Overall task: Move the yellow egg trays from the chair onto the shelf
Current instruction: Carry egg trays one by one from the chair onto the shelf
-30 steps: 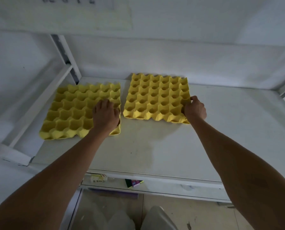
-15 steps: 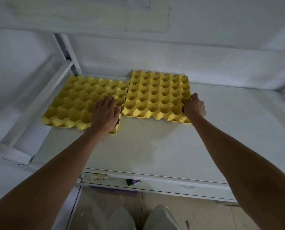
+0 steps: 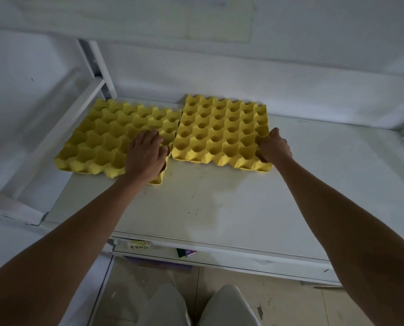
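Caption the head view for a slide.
Two hands, left and right, set two yellow egg trays side by side on a white shelf.

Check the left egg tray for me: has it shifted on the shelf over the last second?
Yes. The left egg tray, under the left hand, has slid back toward the rear upright post and now nearly meets the right egg tray.

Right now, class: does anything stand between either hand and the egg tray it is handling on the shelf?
Nothing visible does. The left hand rests directly on the left egg tray, and the right hand grips the right egg tray at its right edge. Both trays lie on the shelf.
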Demonstrator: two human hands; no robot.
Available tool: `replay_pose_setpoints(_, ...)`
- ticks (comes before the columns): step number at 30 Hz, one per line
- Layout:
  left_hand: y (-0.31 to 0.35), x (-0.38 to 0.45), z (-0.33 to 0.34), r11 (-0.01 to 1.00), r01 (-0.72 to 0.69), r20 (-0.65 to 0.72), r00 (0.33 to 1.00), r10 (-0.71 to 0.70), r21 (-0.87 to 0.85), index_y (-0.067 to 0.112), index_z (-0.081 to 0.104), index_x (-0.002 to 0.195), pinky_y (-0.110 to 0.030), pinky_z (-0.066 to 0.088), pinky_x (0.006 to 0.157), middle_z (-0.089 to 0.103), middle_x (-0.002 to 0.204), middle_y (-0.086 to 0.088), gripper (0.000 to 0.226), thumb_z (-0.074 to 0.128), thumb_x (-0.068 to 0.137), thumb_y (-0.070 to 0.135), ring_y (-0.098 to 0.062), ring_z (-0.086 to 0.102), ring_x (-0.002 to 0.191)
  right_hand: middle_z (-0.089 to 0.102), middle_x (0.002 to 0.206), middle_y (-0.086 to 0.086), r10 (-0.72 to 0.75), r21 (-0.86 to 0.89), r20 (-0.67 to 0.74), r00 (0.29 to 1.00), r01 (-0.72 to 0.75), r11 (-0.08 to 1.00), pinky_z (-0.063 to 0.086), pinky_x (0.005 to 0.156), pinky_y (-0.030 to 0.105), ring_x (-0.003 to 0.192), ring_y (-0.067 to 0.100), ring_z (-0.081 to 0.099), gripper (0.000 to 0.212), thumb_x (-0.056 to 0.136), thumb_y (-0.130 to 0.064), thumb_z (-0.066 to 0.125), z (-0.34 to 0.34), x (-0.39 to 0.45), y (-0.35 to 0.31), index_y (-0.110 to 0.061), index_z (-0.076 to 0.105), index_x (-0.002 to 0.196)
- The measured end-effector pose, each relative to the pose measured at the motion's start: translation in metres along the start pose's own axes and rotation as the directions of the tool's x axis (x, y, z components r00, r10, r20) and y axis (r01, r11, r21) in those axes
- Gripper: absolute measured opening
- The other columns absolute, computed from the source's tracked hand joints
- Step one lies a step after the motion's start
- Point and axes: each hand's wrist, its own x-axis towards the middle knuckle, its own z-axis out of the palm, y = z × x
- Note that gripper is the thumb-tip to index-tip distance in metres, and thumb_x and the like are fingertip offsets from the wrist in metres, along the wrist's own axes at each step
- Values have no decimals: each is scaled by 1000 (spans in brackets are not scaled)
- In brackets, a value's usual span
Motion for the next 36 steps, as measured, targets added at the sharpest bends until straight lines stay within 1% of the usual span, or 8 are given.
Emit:
replay_pose_setpoints(4, 0, -1, -3, 1000, -15, 38, 999, 15, -8, 14, 61, 128, -52, 35, 111, 50, 150, -8, 41, 42, 102, 39, -34, 37, 143, 57, 133, 17, 31, -28, 58, 998, -30, 999, 47, 92, 49, 120, 40, 56, 55, 96, -46, 49, -13, -2, 2, -13, 39, 140)
replay_pose_setpoints(7, 4, -3, -13, 1000, -11, 74, 997, 13, -20, 14, 54, 137, -53, 32, 115, 48, 152, -11, 46, 39, 103, 42, -36, 35, 145, 52, 134, 17, -16, -68, -122, 992, 8, 998, 45, 94, 49, 125, 38, 51, 59, 92, -46, 53, -22, -11, -6, -10, 44, 138)
replay_pose_setpoints(10, 14, -1, -26, 1000, -25, 125, 992, 23, 17, 14, 50, 142, -55, 26, 118, 41, 157, -11, 52, 34, 104, 45, -38, 31, 147, 54, 129, 18, -172, -131, -234, 957, 144, 981, 43, 95, 47, 122, 38, 50, 51, 94, -41, 50, -18, -26, -29, -6, 50, 130)
replay_pose_setpoints(16, 33, -9, -62, 992, 3, 247, 968, -34, 123, 17, 36, 153, -51, 22, 120, 25, 166, -4, 60, 27, 104, 50, -32, 22, 152, 37, 158, 12, -519, -336, 37, 854, 499, 798, 29, 117, 46, 146, 32, 32, 65, 97, -45, 47, 5, -55, -79, -12, 37, 153)
replay_pose_setpoints(20, 43, -43, -90, 975, 99, 237, 960, -146, 200, 15, 35, 153, -48, 25, 118, 25, 165, -7, 60, 27, 104, 48, -32, 23, 151, 19, 168, 8, -646, -340, 265, 716, 696, 632, 15, 124, 48, 155, 28, 14, 67, 102, -45, 39, 7, -52, -94, -15, 23, 160)
replay_pose_setpoints(27, 108, -168, -104, 917, 352, 303, 867, -394, 186, 20, 20, 160, -51, 9, 125, 3, 170, -1, 64, 19, 105, 53, -27, 4, 156, 13, 170, 8, -757, -241, 483, 440, 898, 368, 15, 124, 48, 156, 29, 13, 67, 107, -49, 28, -2, -108, -70, -13, 18, 162)
replay_pose_setpoints(32, 158, -266, -124, 821, 547, 240, 785, -571, 163, 22, 26, 158, -49, 15, 124, 8, 170, -2, 64, 23, 104, 55, -28, 11, 156, 0, 171, 7, -771, -121, 616, 159, 987, 108, 4, 126, 49, 158, 29, -4, 70, 107, -52, 19, 11, -189, -63, -12, 9, 163)
replay_pose_setpoints(36, 189, -367, -142, 680, 705, 206, 648, -733, 201, 20, 34, 155, -47, 22, 121, 18, 168, -4, 60, 29, 104, 52, -28, 19, 154, -3, 171, 9, -700, 9, 707, -98, 992, -130, 0, 126, 49, 157, 30, -6, 72, 108, -51, 21, 33, -291, -48, -8, 7, 163)
